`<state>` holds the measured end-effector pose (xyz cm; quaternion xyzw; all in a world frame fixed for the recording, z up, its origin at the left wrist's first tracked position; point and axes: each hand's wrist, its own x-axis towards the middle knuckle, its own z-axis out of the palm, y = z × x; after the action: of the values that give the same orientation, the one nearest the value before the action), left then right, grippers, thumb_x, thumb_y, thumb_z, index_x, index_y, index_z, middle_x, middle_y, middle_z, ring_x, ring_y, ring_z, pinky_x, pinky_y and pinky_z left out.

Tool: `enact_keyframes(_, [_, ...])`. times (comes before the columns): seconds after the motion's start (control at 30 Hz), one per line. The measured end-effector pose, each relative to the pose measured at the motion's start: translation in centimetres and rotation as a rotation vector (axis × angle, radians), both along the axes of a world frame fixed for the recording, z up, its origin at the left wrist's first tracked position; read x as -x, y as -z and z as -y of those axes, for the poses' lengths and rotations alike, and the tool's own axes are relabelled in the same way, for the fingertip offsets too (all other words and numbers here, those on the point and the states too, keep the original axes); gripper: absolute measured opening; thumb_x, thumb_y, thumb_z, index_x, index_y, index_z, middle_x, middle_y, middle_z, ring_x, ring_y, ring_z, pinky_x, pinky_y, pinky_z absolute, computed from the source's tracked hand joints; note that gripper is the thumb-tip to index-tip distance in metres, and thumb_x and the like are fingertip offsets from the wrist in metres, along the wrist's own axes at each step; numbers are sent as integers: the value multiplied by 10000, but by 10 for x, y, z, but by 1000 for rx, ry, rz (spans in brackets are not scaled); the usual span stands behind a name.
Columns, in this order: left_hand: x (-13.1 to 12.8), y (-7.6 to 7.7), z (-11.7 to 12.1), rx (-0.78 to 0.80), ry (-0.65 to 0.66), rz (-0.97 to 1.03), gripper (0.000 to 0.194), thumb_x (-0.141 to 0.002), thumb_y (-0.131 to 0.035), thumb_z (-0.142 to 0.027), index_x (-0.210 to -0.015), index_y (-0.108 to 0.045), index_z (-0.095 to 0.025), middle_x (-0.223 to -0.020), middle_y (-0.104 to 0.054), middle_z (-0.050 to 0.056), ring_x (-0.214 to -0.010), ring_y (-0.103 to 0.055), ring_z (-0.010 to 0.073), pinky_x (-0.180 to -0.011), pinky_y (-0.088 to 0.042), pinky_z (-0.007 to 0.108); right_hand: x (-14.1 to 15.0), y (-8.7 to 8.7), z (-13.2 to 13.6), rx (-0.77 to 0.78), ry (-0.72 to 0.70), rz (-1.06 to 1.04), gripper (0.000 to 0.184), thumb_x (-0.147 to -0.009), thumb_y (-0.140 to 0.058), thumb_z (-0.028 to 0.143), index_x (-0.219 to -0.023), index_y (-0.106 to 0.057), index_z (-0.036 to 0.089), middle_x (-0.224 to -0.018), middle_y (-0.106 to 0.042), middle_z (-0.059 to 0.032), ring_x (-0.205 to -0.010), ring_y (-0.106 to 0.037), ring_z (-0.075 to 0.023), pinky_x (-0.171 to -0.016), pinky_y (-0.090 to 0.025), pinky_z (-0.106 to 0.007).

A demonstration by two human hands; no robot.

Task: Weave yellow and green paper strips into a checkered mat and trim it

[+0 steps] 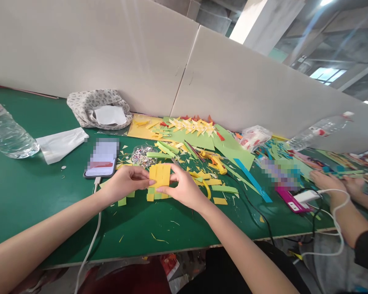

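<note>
Between my two hands, above the green table, is a small piece of woven paper strips [159,175], yellow on top with some green squares at its lower edge. My left hand [130,181] pinches its left side with thumb and fingers. On the right side, my right hand [185,185] grips it with the thumb in front and the fingers partly hidden behind. Loose yellow and green paper strips [225,189] lie just right of my right hand. A yellow hot glue gun [214,160] rests behind it, and scissors with yellow handles [207,188] are partly hidden by the hand.
A charging phone [102,157] lies left, near a water bottle [10,128] and a cloth bag [99,108]. A bag of small beads [142,155] and a woven paper fish shape [191,126] are behind. At right are a co-worker's hands [328,183] and cables.
</note>
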<state>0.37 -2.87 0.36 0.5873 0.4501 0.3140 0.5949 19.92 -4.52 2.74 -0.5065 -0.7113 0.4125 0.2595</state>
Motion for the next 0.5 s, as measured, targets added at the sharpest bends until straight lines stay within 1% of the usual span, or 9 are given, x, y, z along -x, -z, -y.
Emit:
enact_keyframes(0.1, [-1,0,0,-21,2,-19,186,-621,-729,-316,-717,-637,-185,-677,-695,-18,-639,-626,114,-618,-482,212,1,1,0,-9,5,11,625,-660,-714,282,-1217,-435,231,-846,-685,-26,-804,-659,-186,-684,-530,-301])
enact_keyframes(0.27, [0,-3,1,-43,2,2,185,-627,-721,-317,-710,-623,-184,-680,-684,-13,-657,-626,124,-634,-486,226,1,-1,1,-11,-4,-13,609,-665,-708,292,-1213,-446,243,-861,-681,-24,-822,-657,-186,-693,-529,-301])
enact_keyframes(0.4, [0,-6,2,-68,-26,8,194,-646,-703,-338,-704,-620,-173,-676,-663,-7,-635,-614,120,-615,-484,227,2,-3,1,-17,1,-14,605,-653,-716,301,-1198,-460,241,-840,-681,-22,-805,-658,-191,-690,-527,-309])
enact_keyframes(0.5, [0,-8,3,-52,-62,46,225,-656,-696,-360,-736,-617,-166,-738,-667,4,-662,-619,121,-651,-497,238,1,-2,1,-14,2,-24,610,-649,-720,320,-1194,-458,241,-835,-685,-22,-796,-660,-192,-706,-523,-322])
